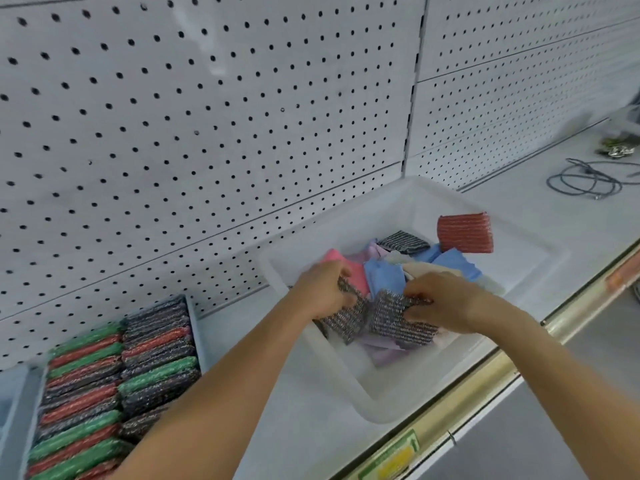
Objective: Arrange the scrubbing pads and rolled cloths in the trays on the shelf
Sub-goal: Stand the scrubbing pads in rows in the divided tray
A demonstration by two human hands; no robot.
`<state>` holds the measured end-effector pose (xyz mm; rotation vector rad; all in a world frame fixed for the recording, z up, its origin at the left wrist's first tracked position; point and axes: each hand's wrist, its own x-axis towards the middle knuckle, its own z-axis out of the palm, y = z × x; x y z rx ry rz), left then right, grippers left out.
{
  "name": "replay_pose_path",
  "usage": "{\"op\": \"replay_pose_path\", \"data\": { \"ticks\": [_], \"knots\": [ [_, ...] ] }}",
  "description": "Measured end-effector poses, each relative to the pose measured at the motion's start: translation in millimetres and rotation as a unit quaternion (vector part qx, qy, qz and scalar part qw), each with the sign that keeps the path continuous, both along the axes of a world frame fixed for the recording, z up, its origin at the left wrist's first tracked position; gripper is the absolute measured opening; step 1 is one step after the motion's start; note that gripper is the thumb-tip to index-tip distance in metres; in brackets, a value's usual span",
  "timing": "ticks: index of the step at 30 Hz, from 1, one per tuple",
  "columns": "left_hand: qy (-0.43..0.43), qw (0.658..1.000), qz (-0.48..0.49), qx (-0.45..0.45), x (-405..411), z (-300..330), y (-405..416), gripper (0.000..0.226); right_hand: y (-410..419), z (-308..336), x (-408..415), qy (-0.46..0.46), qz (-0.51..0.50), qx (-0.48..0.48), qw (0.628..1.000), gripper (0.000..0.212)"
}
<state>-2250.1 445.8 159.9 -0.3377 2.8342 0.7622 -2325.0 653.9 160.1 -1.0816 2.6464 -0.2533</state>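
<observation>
Silver-black scrubbing pads, 2 of them, sit mid-frame w/ both hands on them inside the white plastic tub (pixel 388 400). Left hand (pixel 323 289) has fingers curled tight round the left pad (pixel 346 322); right hand (pixel 446 301) pinches the upper edge of the right pad (pixel 394 320), fingers closed on it. The 2 pads touch each other at centre.

Behind the hands, still in the tub: loose cloths, a pink cloth (pixel 349 268), a blue cloth (pixel 384 275), lilac ones underneath, plus another dark pad (pixel 403 241) further back. A red pad (pixel 465 233) stands on edge at the tub's upper right, leaning on the wall.

Lower left of frame: grey tray (pixel 20 410) packed w/ pads on edge in 2 rows, green, red and dark mixed; left forearm crosses its lower right corner.

White pegboard (pixel 173 133) fills the upper frame. A grey cable (pixel 585 180) lies coiled on the shelf (pixel 540 216) at upper right, well apart from the tub.
</observation>
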Motion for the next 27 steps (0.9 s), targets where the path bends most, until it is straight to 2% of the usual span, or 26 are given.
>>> {"op": "replay_pose_path", "data": {
  "ticks": [2, 5, 9, 11, 14, 17, 20, 23, 25, 27],
  "knots": [
    [0.099, 0.992, 0.056, 0.061, 19, 17, -7, 0.040, 0, 8, 7, -0.047, -0.055, -0.111, 0.991, 0.015],
    [0.213, 0.959, 0.128, 0.139, 58, 41, -21, 0.029, -13, 22, 25, -0.086, -0.087, -0.278, 0.953, 0.013],
    [0.292, 0.908, 0.207, 0.216, 126, 59, -51, 0.026, -49, 39, 61, -0.096, -0.059, -0.391, 0.914, 0.012],
    [0.311, 0.896, 0.240, 0.209, 161, 58, -69, 0.026, -72, 47, 85, -0.096, -0.054, -0.429, 0.897, 0.012],
    [0.321, 0.886, 0.293, 0.162, 211, 53, -98, 0.028, -109, 55, 130, -0.143, -0.026, -0.473, 0.869, 0.012],
    [0.341, 0.855, 0.364, 0.144, 250, 48, -120, 0.026, -146, 44, 172, -0.188, 0.055, -0.457, 0.868, 0.019],
    [0.360, 0.825, 0.410, 0.144, 280, 40, -134, 0.024, -177, 14, 202, -0.178, 0.127, -0.395, 0.892, 0.023],
    [0.365, 0.813, 0.426, 0.158, 302, 30, -144, 0.024, -194, -15, 216, -0.013, 0.226, -0.307, 0.924, 0.019],
    [0.363, 0.808, 0.433, 0.171, 313, 23, -151, 0.024, -200, -25, 222, 0.088, 0.261, -0.245, 0.930, 0.027],
    [0.357, 0.808, 0.433, 0.180, 320, 16, -154, 0.024, -208, -29, 230, 0.147, 0.268, -0.214, 0.928, 0.033]
  ]
}}
